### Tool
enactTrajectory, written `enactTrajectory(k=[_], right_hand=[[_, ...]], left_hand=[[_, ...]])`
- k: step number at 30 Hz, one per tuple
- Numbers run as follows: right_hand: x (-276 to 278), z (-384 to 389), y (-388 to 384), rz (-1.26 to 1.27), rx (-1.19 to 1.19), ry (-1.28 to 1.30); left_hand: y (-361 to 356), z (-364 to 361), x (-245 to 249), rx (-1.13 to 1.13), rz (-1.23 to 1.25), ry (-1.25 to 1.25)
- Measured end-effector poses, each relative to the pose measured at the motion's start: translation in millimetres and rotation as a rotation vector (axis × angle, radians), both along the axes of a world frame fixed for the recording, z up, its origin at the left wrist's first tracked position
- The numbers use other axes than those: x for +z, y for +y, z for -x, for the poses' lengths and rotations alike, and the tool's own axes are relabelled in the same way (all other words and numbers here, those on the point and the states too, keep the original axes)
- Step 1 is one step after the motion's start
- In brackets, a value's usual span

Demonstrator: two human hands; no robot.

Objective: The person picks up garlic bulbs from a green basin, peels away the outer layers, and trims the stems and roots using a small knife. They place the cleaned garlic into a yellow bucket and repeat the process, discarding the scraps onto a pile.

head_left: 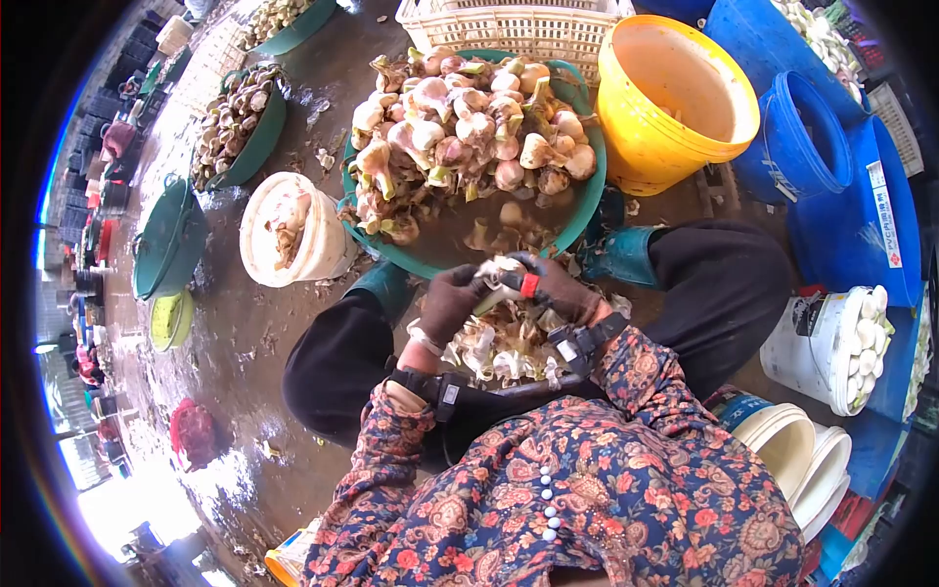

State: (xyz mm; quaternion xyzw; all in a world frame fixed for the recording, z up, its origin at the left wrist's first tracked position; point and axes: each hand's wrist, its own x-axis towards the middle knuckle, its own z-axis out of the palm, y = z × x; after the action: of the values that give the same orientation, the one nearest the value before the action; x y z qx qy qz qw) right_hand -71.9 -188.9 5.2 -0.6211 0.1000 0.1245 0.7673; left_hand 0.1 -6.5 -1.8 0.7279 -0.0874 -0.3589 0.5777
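Observation:
Both my hands wear dark gloves and meet over my lap. My left hand (452, 301) grips a pale bulb (499, 271) with loose peel. My right hand (559, 288) holds a small tool with a red band (529, 285) against that bulb. A heap of peelings (504, 347) lies in a dark basin on my lap just under the hands. Straight ahead stands a big green basin (579, 217) piled with pinkish-white unpeeled bulbs (460, 127).
A white bucket (318, 256) with scraps stands left of the green basin. A yellow bucket (646, 147), blue tubs (782, 166) and a white crate (518, 24) ring the right and back. A white bucket of peeled bulbs (817, 357) is at my right. Wet floor, more green basins left.

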Motion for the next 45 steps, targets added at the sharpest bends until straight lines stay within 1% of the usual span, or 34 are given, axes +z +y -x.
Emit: enactTrajectory(k=[1,3,4,5,6,7,9,11,12,13,14,15,16,17,19,20,21,22,23,25,26,27,29,32,33,34,35,37,38,39,40,43,44,45], right_hand=[[10.3,0.6,-5.1,-0.097,0.048,-0.027],[20.4,1.3,-8.2,-0.143,0.069,-0.047],[25.0,2.4,-4.4,-0.24,0.046,-0.12],[27.2,2.8,-1.3,-0.337,0.022,-0.192],[20.5,0.1,1.2,-0.152,-0.001,-0.211],[14.6,0.1,2.2,-0.152,0.001,-0.213],[10.9,3.6,7.2,0.953,-0.038,-0.584],[14.7,7.7,14.0,0.978,-0.031,-0.598],[11.1,8.2,15.7,0.928,-0.025,-0.539],[7.8,7.6,18.0,0.877,-0.018,-0.482],[4.5,8.2,22.9,0.791,-0.21,-0.507],[-1.5,6.1,19.0,0.792,-0.212,-0.506],[-11.9,3.2,8.8,0.234,-0.363,-0.201],[-22.5,0.8,-1.9,-0.327,-0.487,0.109],[-47.0,0.9,-21.2,-0.489,-0.475,0.186],[-56.4,1.5,-27.6,-0.677,-0.505,0.18],[-53.6,1.1,-31.8,-0.864,-0.535,0.17],[-52.3,-4.0,-32.6,-0.844,-0.743,0.192],[-49.5,-2.2,-37.0,-0.789,-0.726,0.2],[-40.0,2.1,-40.0,-0.901,-0.678,0.282],[-44.7,2.9,-40.9,-0.902,-0.676,0.283],[-49.6,2.5,-41.2,-0.929,-0.579,0.26],[-60.0,-0.5,-39.2,-0.961,-0.484,0.228],[-40.2,3.6,-19.7,-0.453,-0.582,0.335],[-83.8,3.5,-19.7,-0.204,-0.57,0.228],[-79.0,4.2,-24.0,-0.131,-0.505,0.168],[-74.4,5.9,-28.5,-0.058,-0.441,0.113],[-4.8,1.1,-37.4,-0.691,-0.657,0.204],[15.2,-4.2,-51.7,-1.097,-0.705,0.161],[50.9,-4.5,-65.3,-1.014,-0.492,-0.119],[49.3,-5.5,-69.6,-1.01,-0.498,-0.12],[41.5,-5.4,-81.0,-0.859,-0.62,-0.135],[37.7,-4.3,-82.5,-0.81,-0.655,-0.136],[32.4,-3.0,-78.3,-0.578,-0.603,0.004]], left_hand=[[-1.7,-1.2,14.3,0.109,0.197,0.24],[2.4,-7.2,23.3,0.135,0.357,0.38],[8.2,-4.7,26.7,-0.093,0.221,-0.176],[14.5,-6.7,21.6,-0.093,0.222,-0.178],[18.7,-9.8,18.0,-0.156,0.07,-0.613],[21.8,-11.5,13.6,-0.216,-0.093,-1.045],[23.4,-9.7,13.5,-0.19,-0.095,-0.967],[17.4,-5.1,21.7,-0.258,-0.051,-0.714],[4.3,0.4,15.9,0.106,0.324,0.054],[4.5,-0.4,15.1,0.104,0.324,0.053],[5.5,-1.3,14.6,0.155,0.324,0.18],[4.9,-1.7,19.8,0.205,0.324,0.308],[3.3,0.8,41.5,0.125,0.292,0.219],[8.8,-0.6,36.7,0.011,0.305,0.125],[12.6,1.8,38.1,-0.23,0.227,0.143],[18.1,6.2,27.3,-0.377,0.244,0.141],[13.4,15.6,41.1,-0.451,0.229,0.243],[12.4,19.7,39.8,-0.633,0.093,0.131],[11.8,21.6,37.4,-0.806,-0.046,0.013],[10.2,23.2,13.5,-1.161,-0.568,-0.185],[16.7,23.1,-6.4,-1.225,-0.694,-0.307],[20.8,21.2,-7.8,-1.223,-0.697,-0.307],[27.0,13.6,-10.3,-1.007,-0.657,-0.488],[-6.6,-10.3,10.7,-0.484,-0.672,-0.431],[-19.7,-18.8,10.8,-0.405,-0.644,-0.582],[-33.3,-27.8,9.8,-0.326,-0.611,-0.732],[-46.2,-37.9,3.6,-0.331,-0.605,-0.733],[-73.0,-61.5,-22.6,-0.416,-0.402,-0.825],[-88.7,-67.6,-31.3,-0.463,-0.472,-0.796],[-101.1,-73.1,-43.4,-0.511,-0.542,-0.764],[-108.9,-81.1,-63.3,-0.515,-0.521,-0.657],[-128.3,-86.4,-83.2,-0.458,-0.448,-0.766],[-126.7,-87.3,-95.7,-0.414,-0.474,-0.702],[-123.9,-86.1,-95.2,-0.416,-0.477,-0.698]])
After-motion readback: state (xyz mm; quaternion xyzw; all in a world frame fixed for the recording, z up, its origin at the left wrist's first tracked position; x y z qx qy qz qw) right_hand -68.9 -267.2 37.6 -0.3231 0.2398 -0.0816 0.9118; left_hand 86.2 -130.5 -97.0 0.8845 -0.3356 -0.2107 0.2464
